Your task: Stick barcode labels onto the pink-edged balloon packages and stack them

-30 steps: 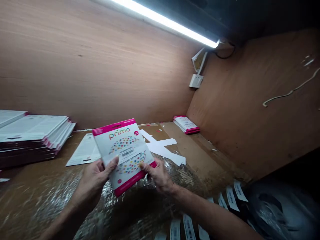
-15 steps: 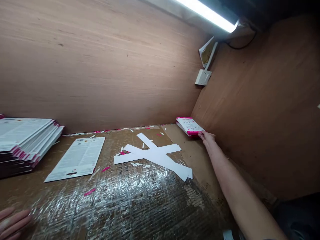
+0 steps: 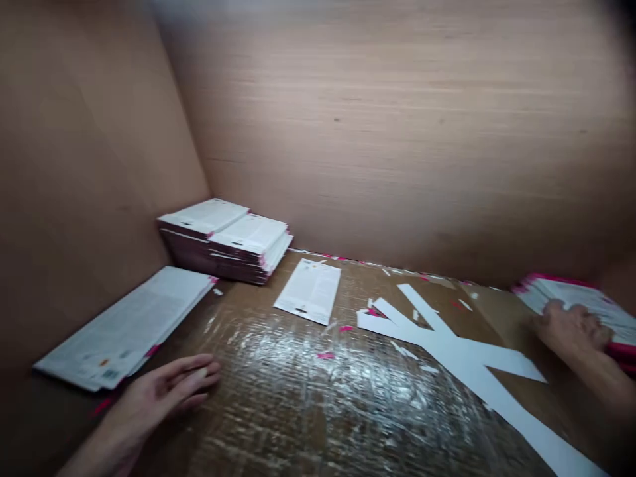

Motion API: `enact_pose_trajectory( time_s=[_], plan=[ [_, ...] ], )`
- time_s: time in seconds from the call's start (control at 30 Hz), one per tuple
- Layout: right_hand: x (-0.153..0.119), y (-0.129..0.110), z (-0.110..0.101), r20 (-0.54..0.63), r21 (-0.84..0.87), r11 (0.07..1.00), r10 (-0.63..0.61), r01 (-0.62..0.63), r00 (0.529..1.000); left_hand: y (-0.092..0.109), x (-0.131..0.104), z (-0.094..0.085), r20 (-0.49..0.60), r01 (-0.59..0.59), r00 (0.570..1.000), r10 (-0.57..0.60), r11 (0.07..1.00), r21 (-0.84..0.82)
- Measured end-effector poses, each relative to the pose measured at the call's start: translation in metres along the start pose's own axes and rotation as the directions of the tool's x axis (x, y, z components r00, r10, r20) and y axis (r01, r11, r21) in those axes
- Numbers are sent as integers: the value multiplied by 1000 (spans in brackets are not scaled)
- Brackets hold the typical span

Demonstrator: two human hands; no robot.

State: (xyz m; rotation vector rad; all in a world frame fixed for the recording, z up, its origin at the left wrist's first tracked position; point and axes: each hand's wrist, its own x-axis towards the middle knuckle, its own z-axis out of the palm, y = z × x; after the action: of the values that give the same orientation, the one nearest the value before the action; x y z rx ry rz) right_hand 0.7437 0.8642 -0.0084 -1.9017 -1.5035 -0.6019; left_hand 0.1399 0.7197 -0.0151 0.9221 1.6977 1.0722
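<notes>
Your right hand [image 3: 571,324] lies blurred against a stack of white, pink-edged flat card packets [image 3: 613,318] toward the far-right corner of the tape-covered brown cardboard worktop [image 3: 278,377]; whether it grips, you cannot tell. Your left hand [image 3: 171,387] is loosely open, fingers slightly bent, beside a low white packet pile [image 3: 129,324] along the left edge. Tall white packet stacks [image 3: 243,232] fill the far-left corner, their fine grey print too small to read.
</notes>
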Motion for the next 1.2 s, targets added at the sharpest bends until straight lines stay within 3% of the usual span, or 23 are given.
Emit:
enact_pose_trajectory(
  time_s=[0.07, 0.1, 0.13, 0.23, 0.3, 0.37, 0.43, 0.5, 0.63, 0.8, 1.0, 1.1, 1.2],
  plan=[
    [0, -55, 23, 59, 103, 975, -202, 195, 978, -6, 4, -7, 81, 22, 997, -19, 999, -31],
    [-3, -92, 34, 93, 166, 935, -332, 314, 939, -8, 6, -8, 124, 25, 992, -21, 999, -32],
    [-7, -134, 43, 124, 244, 867, -472, 434, 873, -9, 9, -10, 160, 22, 987, -18, 999, -25],
    [-19, -282, 57, 138, 387, 708, -679, 591, 721, -10, 10, -13, 208, -18, 978, 19, 1000, -11],
    [-24, -381, 55, 142, 446, 643, -737, 622, 660, -10, 6, -17, 227, -48, 973, 50, 999, -16],
    [-25, -466, 48, 199, 439, 643, -751, 628, 630, -13, 2, -22, 234, -73, 969, 79, 997, -35],
    [-24, -532, 42, 218, 422, 642, -757, 640, 616, -19, -1, -29, 237, -83, 967, 95, 995, -60],
    [-19, -578, 41, 228, 395, 645, -759, 654, 610, -29, -2, -37, 235, -80, 967, 98, 993, -83],
    [-9, -624, 46, 277, 313, 653, -757, 690, 592, -53, 2, -53, 189, -81, 976, 110, 984, -158],
    [-2, -640, 51, 351, 240, 614, -777, 752, 523, -71, 8, -70, 131, -79, 985, 113, 967, -242],
    [-10, -660, 56, 401, 202, 577, -786, 791, 471, -69, 12, -78, 152, -19, 986, 67, 955, -296],
    [-16, -671, 59, 391, 193, 571, -791, 798, 471, -67, 13, -80, 161, -6, 985, 57, 953, -303],
    [-14, -674, 57, 367, 183, 588, -784, 788, 500, -67, 13, -80, 158, -16, 985, 67, 952, -305]
  ],
)
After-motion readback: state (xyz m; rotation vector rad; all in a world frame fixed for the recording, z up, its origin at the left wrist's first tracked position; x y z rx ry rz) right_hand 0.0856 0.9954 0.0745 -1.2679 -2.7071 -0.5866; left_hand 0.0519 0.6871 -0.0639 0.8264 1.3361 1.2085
